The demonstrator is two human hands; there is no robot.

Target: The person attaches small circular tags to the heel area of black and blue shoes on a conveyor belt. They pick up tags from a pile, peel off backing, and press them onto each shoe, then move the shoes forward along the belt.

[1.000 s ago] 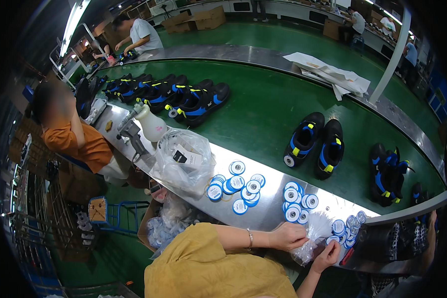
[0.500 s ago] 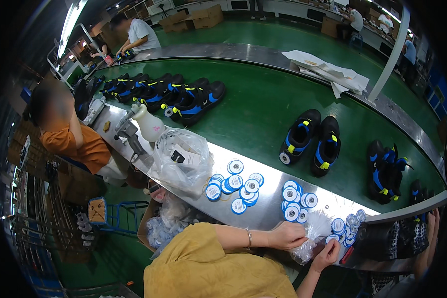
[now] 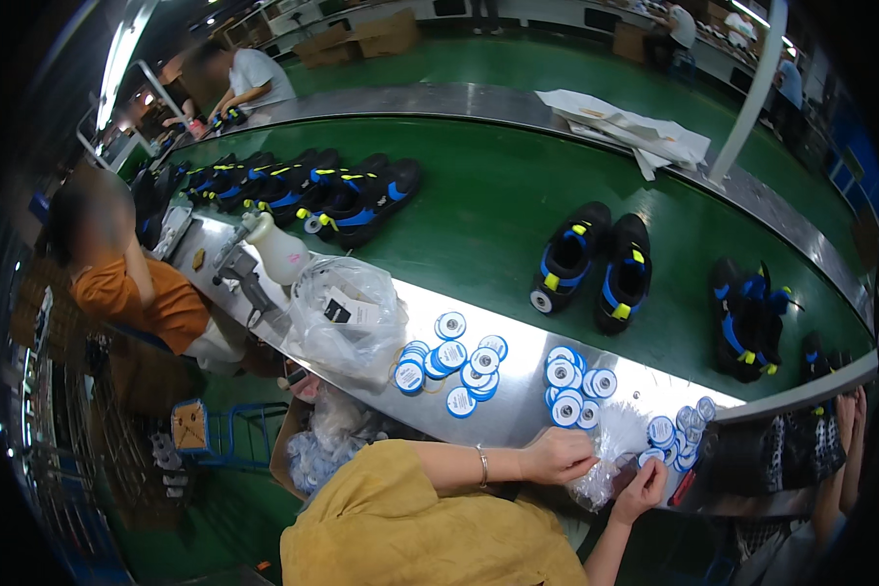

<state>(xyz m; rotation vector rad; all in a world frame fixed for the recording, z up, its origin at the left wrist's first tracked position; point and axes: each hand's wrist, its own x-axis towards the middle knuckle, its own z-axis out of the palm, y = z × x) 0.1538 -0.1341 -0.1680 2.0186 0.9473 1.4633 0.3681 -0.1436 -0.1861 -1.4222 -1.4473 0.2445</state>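
Note:
At the metal ledge in front of me, my left hand (image 3: 557, 456) is closed in a pinch beside a bundle of clear plastic strands (image 3: 623, 426). What its fingertips hold is too small to make out. My right hand (image 3: 641, 490) pinches a round blue-and-white tag (image 3: 651, 456) at its edge, just right of the bundle. The lower end of the bundle sits in crinkled clear plastic between my hands. Loose round tags (image 3: 661, 431) lie beyond my right hand, and more piles of tags (image 3: 563, 372) spread leftward along the ledge.
A green conveyor belt (image 3: 459, 220) carries black-and-blue shoes (image 3: 568, 259). Left along the ledge are a clear plastic bag (image 3: 347, 337), a white bottle (image 3: 279, 249) and a heat-gun-like tool (image 3: 244, 278). A red-handled tool (image 3: 683, 486) lies at right. A person in orange (image 3: 146, 293) sits at left.
The view has shifted slightly, so the belt and shoes appear further left and higher. Both my hands stay close to the bundle, the right one still pinching the round tag.

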